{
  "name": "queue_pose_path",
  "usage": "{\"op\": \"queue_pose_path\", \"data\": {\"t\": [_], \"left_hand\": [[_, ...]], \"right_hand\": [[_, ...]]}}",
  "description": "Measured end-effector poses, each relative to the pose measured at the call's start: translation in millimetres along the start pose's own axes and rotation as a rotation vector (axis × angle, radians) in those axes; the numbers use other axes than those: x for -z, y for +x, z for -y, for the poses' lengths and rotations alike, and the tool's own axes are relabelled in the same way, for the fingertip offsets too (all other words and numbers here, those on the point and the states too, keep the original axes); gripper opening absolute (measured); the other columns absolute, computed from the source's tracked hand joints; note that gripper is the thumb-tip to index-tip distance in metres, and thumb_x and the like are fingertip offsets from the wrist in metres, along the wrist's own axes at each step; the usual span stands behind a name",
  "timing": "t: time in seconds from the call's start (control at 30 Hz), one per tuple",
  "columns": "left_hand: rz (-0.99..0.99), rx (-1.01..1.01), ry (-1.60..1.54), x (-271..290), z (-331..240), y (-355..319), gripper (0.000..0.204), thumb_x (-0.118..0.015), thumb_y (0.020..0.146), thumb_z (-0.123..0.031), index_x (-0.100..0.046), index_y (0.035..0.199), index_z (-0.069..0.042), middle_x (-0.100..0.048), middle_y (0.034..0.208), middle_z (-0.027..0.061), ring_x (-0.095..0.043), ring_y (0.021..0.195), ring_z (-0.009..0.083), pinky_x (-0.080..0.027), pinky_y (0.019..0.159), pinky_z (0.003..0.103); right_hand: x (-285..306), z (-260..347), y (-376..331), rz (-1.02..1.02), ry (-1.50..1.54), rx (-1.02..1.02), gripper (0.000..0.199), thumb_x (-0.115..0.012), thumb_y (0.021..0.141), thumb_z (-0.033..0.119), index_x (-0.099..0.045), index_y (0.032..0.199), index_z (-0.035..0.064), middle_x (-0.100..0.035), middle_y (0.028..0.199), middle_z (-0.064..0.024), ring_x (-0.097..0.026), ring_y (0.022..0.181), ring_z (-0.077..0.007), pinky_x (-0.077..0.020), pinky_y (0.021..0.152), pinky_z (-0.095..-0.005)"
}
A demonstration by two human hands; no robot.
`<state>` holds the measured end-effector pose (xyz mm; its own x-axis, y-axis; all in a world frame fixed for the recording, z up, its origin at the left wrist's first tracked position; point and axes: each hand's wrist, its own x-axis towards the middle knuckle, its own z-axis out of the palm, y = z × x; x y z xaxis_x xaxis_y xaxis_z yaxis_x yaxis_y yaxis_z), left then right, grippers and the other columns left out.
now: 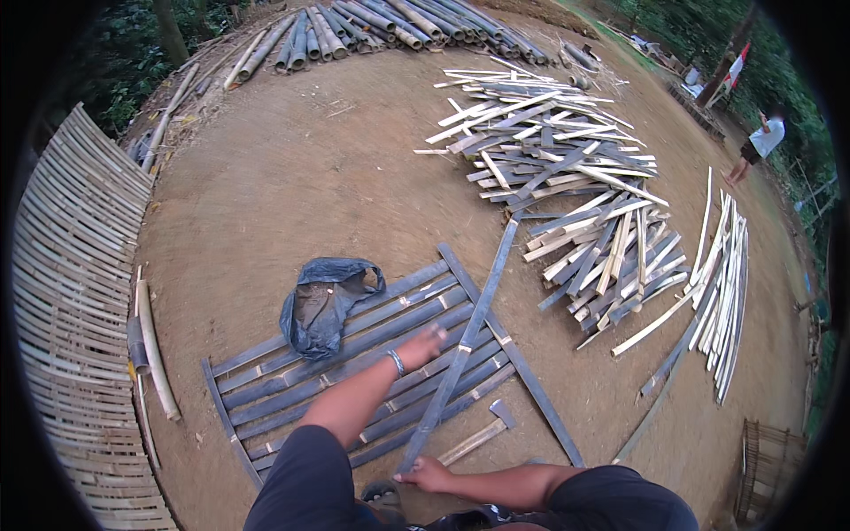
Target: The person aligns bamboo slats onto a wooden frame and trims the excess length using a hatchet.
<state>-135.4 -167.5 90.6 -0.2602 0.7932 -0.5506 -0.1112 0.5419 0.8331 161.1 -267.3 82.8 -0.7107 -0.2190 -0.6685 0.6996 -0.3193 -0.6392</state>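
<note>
My right hand (pixel 428 475) is closed round the near end of a long dark bamboo strip (pixel 475 319). The strip runs away from me, slanting across a flat bamboo slat panel (pixel 305 376) on the ground. Over the panel, left of the strip, my left hand (pixel 423 345) reaches out, slightly blurred; its fingers look stretched, with nothing visible in them. On the panel's far side rests an open black plastic bag (pixel 312 334), its brownish contents too small to make out. A hatchet (pixel 478 440) with a wooden handle lies by the panel's near right corner, close to my right forearm.
Split bamboo strips (pixel 567 168) lie in a large heap ahead right, with thin pale strips (pixel 724 301) beside it. Whole bamboo poles (pixel 381 25) are stacked at the back. A long slatted bamboo panel (pixel 80 319) borders the left. Another person (pixel 765 140) stands far right.
</note>
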Motion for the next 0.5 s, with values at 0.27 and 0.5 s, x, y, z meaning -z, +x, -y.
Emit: {"op": "queue_pose_path", "data": {"t": [0.27, 0.5], "left_hand": [[-0.276, -0.082, 0.512, -20.1, 35.9, -119.6, 0.043, -0.063, 0.098, -0.033, -0.064, 0.131, -0.006, -0.069, 0.122, 0.0244, -0.066, 0.114, 0.0415, -0.051, 0.099, 0.049], [-0.391, 0.206, 0.503, 16.9, 109.2, -289.8, 0.042, -0.064, 0.097, -0.035, -0.065, 0.126, -0.004, -0.065, 0.128, 0.0256, -0.061, 0.121, 0.0435, -0.048, 0.103, 0.048]], "right_hand": [[12.7, 74.3, 15.9, 0.27, -1.042, 0.309, 0.04, -0.078, 0.087, 0.03, -0.071, 0.118, 0.0057, -0.077, 0.099, -0.0122, -0.074, 0.092, -0.0278, -0.0568, 0.082, -0.0408], [96.4, 188.7, -4.6, -0.211, -1.397, 0.687, 0.051, -0.077, 0.081, 0.022, -0.064, 0.13, 0.0135, -0.063, 0.128, -0.0183, -0.058, 0.122, -0.0392, -0.0495, 0.102, -0.049]]}}
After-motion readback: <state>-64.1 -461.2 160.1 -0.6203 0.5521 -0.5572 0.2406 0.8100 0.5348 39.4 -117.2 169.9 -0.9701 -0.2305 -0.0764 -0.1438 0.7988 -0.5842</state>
